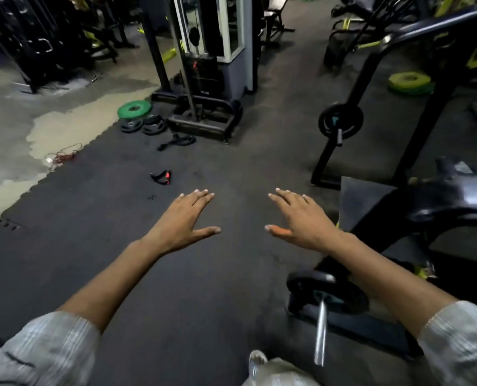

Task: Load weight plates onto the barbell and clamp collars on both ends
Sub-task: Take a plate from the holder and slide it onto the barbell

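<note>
My left hand (183, 220) and my right hand (301, 218) are stretched out flat over the black rubber floor, fingers spread, holding nothing. A steel barbell sleeve (320, 332) sticks out toward me at the lower right, with a black plate (329, 291) on it. Farther back, a second black plate (340, 121) sits on another bar end. A black and red collar clamp (162, 176) lies on the floor ahead of my left hand. A green plate (134, 108) and two small black plates (144, 125) lie near the cable machine.
A bench rack frame (415, 196) fills the right side. A cable machine (201, 79) stands ahead. Straps (177, 141) lie at its base. A yellow-green plate stack (410, 82) lies far right. Racks line the far left. My shoe (257, 360) shows at the bottom.
</note>
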Available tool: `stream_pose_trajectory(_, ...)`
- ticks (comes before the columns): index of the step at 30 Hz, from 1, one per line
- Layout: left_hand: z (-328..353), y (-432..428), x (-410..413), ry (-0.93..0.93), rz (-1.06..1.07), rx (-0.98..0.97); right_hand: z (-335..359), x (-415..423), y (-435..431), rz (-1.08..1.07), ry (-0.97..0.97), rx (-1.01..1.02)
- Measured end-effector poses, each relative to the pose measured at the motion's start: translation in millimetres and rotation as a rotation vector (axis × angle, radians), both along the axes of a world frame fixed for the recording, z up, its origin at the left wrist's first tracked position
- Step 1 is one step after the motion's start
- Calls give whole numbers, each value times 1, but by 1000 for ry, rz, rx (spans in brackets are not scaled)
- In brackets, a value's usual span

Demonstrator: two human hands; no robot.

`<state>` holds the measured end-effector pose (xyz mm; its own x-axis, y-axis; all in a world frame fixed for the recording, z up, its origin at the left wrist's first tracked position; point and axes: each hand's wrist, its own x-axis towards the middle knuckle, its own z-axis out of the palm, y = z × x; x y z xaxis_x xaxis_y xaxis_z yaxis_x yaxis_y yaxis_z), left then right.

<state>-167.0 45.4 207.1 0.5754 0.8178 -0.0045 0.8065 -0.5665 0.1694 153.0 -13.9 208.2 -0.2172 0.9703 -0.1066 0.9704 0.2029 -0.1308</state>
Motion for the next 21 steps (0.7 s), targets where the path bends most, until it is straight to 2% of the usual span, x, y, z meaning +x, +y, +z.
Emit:
stream_pose_trajectory(5, -5, 137, 8, -34, -4, -12, 1, 10, 126, -20, -26, -9)
stream_pose_trajectory(13, -52, 384, 44, -91, -103, -90, -34, 30, 348, -116, -45, -11)
stream_pose_trajectory(21, -30, 637, 106, 21, -320, -115, -26, 73, 533, -311, -2, -46)
